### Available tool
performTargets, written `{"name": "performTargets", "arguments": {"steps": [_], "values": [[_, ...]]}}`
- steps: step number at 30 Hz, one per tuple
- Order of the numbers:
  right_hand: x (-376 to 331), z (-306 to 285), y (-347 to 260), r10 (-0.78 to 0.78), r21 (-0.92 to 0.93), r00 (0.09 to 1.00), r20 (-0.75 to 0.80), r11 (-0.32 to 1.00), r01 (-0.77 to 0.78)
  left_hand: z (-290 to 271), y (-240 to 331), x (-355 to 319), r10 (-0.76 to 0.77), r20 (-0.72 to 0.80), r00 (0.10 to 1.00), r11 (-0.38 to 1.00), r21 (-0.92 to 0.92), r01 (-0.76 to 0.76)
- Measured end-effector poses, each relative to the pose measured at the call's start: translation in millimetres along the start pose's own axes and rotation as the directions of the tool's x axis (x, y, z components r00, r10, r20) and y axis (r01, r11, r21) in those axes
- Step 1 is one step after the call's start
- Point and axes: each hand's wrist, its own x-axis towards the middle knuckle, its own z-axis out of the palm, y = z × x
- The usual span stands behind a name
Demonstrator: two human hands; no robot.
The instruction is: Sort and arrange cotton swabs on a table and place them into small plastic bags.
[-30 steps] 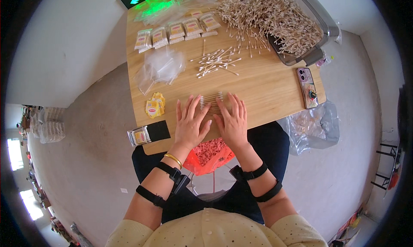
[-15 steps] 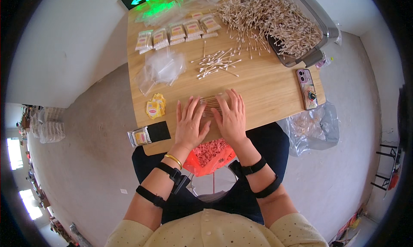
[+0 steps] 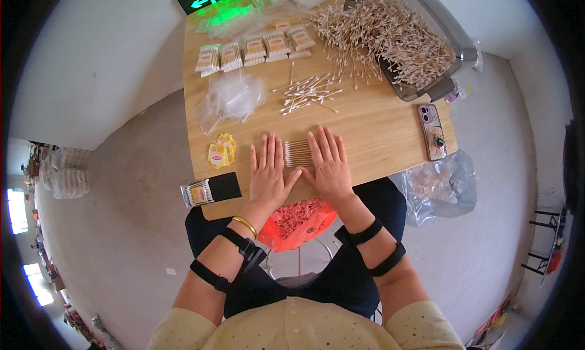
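Note:
A row of cotton swabs (image 3: pixel 298 153) lies side by side on the wooden table between my two hands. My left hand (image 3: pixel 268 174) is flat on the table at the row's left ends, fingers stretched out. At the right ends my right hand (image 3: pixel 331 168) lies open in the same way, and its fingers cover part of the tips. Both thumbs almost meet just below the row. Beyond it is a loose heap of cotton swabs (image 3: pixel 311 95). To the left of my left hand lie small yellow cards (image 3: pixel 222 151) and a bagged pack of swabs (image 3: pixel 199 193) on a black pad (image 3: pixel 226 186).
Filled swab packs (image 3: pixel 253 47) stand in a row at the back left, with clear plastic bags (image 3: pixel 230 99) before them. A grey bin (image 3: pixel 466 51) spills swabs at the back right. A phone (image 3: pixel 432 132) lies at the right edge. A red bag (image 3: pixel 298 225) hangs below the front edge.
My fingers have straightened and flattened beside the swab row. The row shows more fully now, with its swabs lined up between both hands.

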Motion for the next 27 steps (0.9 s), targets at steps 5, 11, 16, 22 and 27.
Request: {"name": "performTargets", "arguments": {"steps": [5,11,16,22,27], "values": [[1.3,18.3,-6.5,-0.08,-0.051,0.997,-0.013,0.996,0.079,1.8,3.3,2.3,0.024,-0.016,1.0,0.998,-0.058,-0.025],[1.8,11.9,-14.2,-0.075,-0.123,0.995,0.058,0.989,0.082,7.1,0.2,0.6,0.023,-0.047,0.999,1.0,-0.008,-0.023],[0.3,13.0,-11.0,-0.067,-0.118,0.997,0.049,0.99,0.072,-2.4,8.1,6.1,0.053,0.043,0.998,0.991,-0.125,-0.047],[1.4,7.4,-6.0,-0.083,-0.072,0.995,0.057,0.994,0.087,6.3,5.0,4.8,0.081,-0.012,0.997,0.997,0.019,-0.08],[9.7,-10.6,14.4,-0.122,-0.04,0.983,0.138,0.991,0.129,1.3,7.3,4.8,0.072,-0.007,0.997,0.997,0.003,-0.072]]}}
